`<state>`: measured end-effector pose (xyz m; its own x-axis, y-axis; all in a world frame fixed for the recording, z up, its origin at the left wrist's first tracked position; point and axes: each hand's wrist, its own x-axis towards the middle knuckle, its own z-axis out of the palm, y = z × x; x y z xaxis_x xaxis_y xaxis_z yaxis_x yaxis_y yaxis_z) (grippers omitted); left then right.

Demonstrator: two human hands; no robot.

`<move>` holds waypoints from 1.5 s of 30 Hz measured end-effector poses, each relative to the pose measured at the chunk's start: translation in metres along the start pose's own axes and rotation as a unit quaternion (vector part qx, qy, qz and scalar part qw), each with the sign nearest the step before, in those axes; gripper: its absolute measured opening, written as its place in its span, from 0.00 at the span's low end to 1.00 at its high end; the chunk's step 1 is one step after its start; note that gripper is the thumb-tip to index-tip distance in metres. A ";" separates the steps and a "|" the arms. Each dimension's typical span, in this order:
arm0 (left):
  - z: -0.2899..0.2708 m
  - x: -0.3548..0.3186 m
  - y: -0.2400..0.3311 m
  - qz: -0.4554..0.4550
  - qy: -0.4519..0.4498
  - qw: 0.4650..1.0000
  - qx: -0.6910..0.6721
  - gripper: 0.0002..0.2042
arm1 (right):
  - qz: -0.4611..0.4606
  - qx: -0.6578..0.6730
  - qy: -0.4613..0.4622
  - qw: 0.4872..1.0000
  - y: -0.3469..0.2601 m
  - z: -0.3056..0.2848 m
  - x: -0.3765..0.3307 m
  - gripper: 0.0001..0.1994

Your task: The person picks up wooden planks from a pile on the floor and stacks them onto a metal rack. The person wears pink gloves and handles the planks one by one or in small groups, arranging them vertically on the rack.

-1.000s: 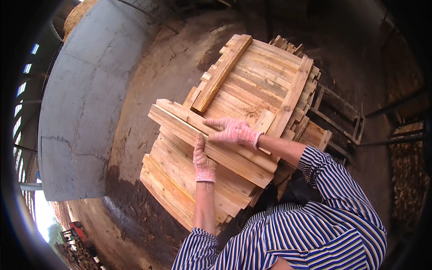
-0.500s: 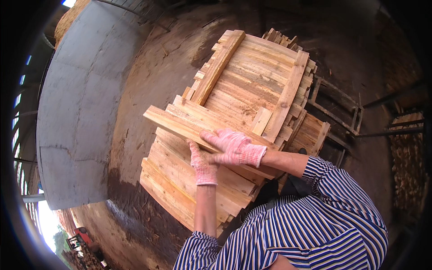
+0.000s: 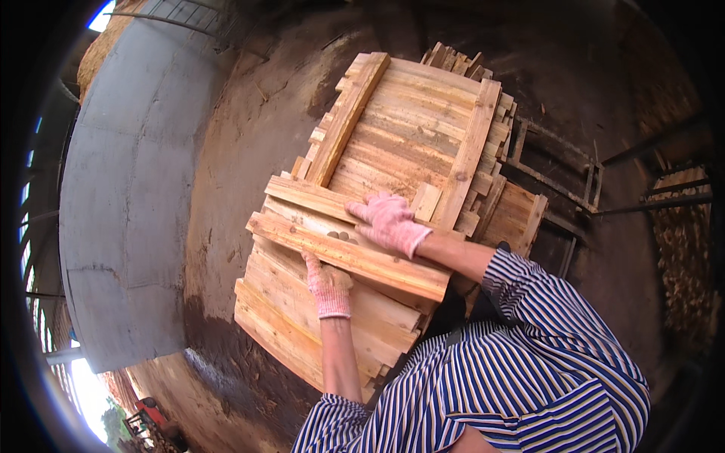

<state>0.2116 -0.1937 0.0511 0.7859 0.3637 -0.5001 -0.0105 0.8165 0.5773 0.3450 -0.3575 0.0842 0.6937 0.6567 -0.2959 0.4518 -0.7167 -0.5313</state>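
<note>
My left hand [image 3: 330, 291], in a pink-and-white knit glove, grips the near edge of a long wooden plank [image 3: 355, 258] that slants across the near stack of boards. One digit lies against the plank's edge; some of the other fingers are hidden. My right hand [image 3: 389, 225], gloved alike, lies palm down with its fingers stretched over a second plank [image 3: 311, 198], just beyond the first. Between these two planks shows a paler board with dark round knots [image 3: 341, 236]. More loose boards [image 3: 279, 302] lie side by side under and nearer than my left hand.
Beyond my hands a stack of slatted wooden panels [image 3: 411, 113] carries two crosswise battens and a short offcut [image 3: 426, 201]. A metal frame [image 3: 555, 174] stands at its right. A grey sheet wall [image 3: 132, 204] rises at the left. Piled wood [image 3: 683, 279] sits far right.
The two planks held together have come apart. One now lies nearer with my left hand at it; my right hand rests on the farther one. The view has shifted slightly.
</note>
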 end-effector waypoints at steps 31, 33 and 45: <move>0.017 0.069 -0.013 0.324 0.017 0.340 0.883 0.39 | -0.041 0.179 0.048 0.982 0.096 0.027 0.057 0.31; 0.024 0.069 -0.014 0.350 -0.006 0.325 0.879 0.39 | -0.031 0.162 0.032 0.986 0.088 0.032 0.052 0.31; 0.005 0.076 -0.001 0.357 -0.011 0.330 0.874 0.38 | -0.020 0.178 0.323 0.929 0.095 -0.009 -0.082 0.31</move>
<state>0.2749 -0.1693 0.0157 0.9732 0.1647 0.1605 0.1597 -0.9862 0.0434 0.3360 -0.4817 0.0645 0.9242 0.3209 0.2070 0.3502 -0.4958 -0.7947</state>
